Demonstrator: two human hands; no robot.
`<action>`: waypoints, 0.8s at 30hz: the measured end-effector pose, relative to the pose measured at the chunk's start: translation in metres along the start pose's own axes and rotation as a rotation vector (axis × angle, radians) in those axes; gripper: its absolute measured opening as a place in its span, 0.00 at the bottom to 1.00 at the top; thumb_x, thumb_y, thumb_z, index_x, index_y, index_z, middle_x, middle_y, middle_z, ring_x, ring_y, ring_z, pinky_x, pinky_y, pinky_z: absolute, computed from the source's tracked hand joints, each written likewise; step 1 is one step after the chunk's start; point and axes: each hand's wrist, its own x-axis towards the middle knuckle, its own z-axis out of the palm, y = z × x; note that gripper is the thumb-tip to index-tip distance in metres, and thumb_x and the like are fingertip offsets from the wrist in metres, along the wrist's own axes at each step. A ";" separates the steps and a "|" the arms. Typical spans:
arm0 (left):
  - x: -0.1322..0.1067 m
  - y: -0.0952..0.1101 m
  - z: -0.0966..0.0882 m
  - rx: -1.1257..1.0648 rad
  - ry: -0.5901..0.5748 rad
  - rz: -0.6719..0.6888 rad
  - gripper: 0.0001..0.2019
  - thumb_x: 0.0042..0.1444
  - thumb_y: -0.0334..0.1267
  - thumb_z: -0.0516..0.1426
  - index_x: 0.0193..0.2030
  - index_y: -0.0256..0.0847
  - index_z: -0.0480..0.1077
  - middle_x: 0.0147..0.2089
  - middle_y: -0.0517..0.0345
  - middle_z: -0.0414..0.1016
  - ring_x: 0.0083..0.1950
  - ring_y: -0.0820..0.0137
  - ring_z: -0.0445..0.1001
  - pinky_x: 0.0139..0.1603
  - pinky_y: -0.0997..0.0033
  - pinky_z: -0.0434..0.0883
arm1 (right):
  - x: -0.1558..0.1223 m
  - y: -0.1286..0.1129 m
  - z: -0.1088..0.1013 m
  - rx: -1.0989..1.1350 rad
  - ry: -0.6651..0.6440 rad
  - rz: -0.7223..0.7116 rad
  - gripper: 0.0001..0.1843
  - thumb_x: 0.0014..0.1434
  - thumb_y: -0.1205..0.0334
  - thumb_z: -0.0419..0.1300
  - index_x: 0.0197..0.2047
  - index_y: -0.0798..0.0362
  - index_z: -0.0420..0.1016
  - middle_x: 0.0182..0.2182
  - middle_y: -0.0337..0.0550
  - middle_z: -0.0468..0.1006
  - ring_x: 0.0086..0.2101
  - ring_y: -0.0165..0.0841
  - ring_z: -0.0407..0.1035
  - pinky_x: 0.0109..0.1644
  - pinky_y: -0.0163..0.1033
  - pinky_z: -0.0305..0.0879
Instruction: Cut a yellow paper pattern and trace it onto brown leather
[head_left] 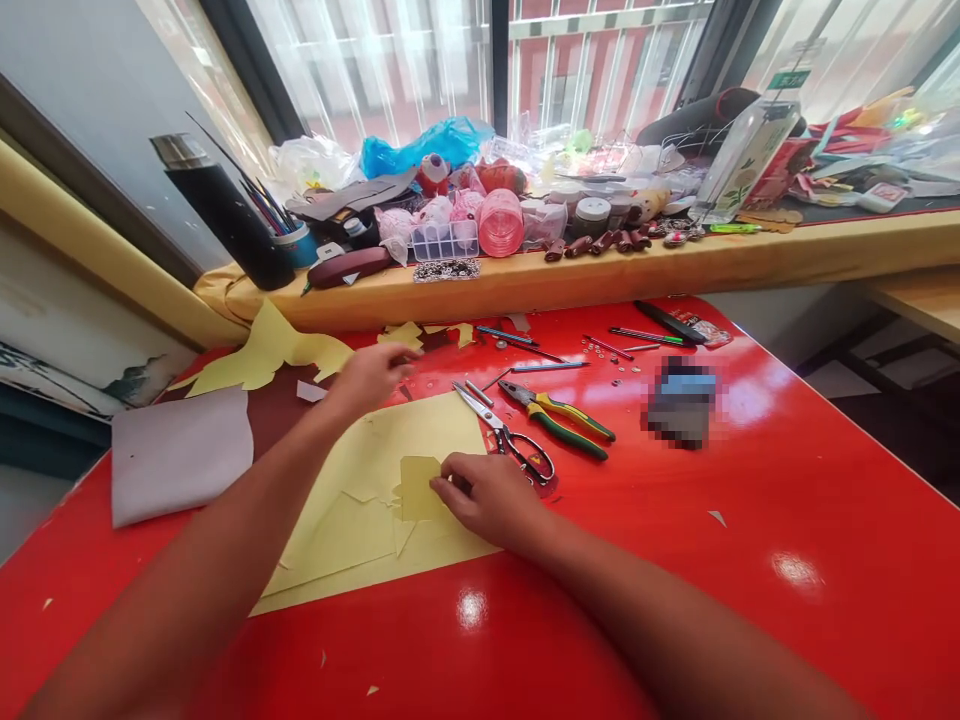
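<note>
My right hand [491, 497] pinches the right edge of a small yellow paper piece [420, 490], which lies over larger yellow sheets [337, 540] on the red table. Above the sheets my left hand [373, 378] reaches toward the back; its fingers are loosely bent and apart, with nothing seen in them. Nearest to its fingertips are yellow paper scraps [401, 336]. Just beyond my right hand lie scissors [506, 432], their blades pointing to the back left. Pliers [559, 418] with green and yellow handles rest to the right of them.
A folded pale sheet [180, 455] and a large yellow cut-out [274, 350] lie at the left. Pens [551, 366] and small bits are scattered at the back; a blurred dark object [681, 405] sits right. A thermos [225, 215] and a bottle [750, 150] stand on the cluttered sill.
</note>
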 end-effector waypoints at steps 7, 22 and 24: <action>0.033 0.054 0.065 0.053 -0.183 0.099 0.12 0.61 0.35 0.63 0.50 0.41 0.82 0.48 0.47 0.83 0.50 0.57 0.80 0.53 0.61 0.74 | -0.001 -0.001 -0.005 0.144 0.024 -0.006 0.14 0.68 0.57 0.63 0.29 0.47 0.72 0.21 0.35 0.74 0.23 0.33 0.66 0.28 0.37 0.54; -0.159 -0.015 0.008 0.072 -0.275 0.254 0.34 0.54 0.56 0.72 0.65 0.48 0.73 0.73 0.45 0.69 0.75 0.45 0.62 0.75 0.47 0.60 | 0.001 0.000 -0.009 0.512 0.185 0.176 0.23 0.67 0.39 0.63 0.30 0.46 0.66 0.16 0.29 0.66 0.16 0.31 0.61 0.23 0.36 0.58; -0.161 -0.012 0.014 0.058 -0.214 0.258 0.22 0.60 0.51 0.68 0.58 0.47 0.75 0.64 0.46 0.75 0.67 0.49 0.69 0.69 0.50 0.65 | 0.000 -0.001 -0.009 0.504 0.185 0.175 0.24 0.67 0.38 0.63 0.30 0.46 0.66 0.16 0.30 0.67 0.17 0.31 0.62 0.23 0.36 0.58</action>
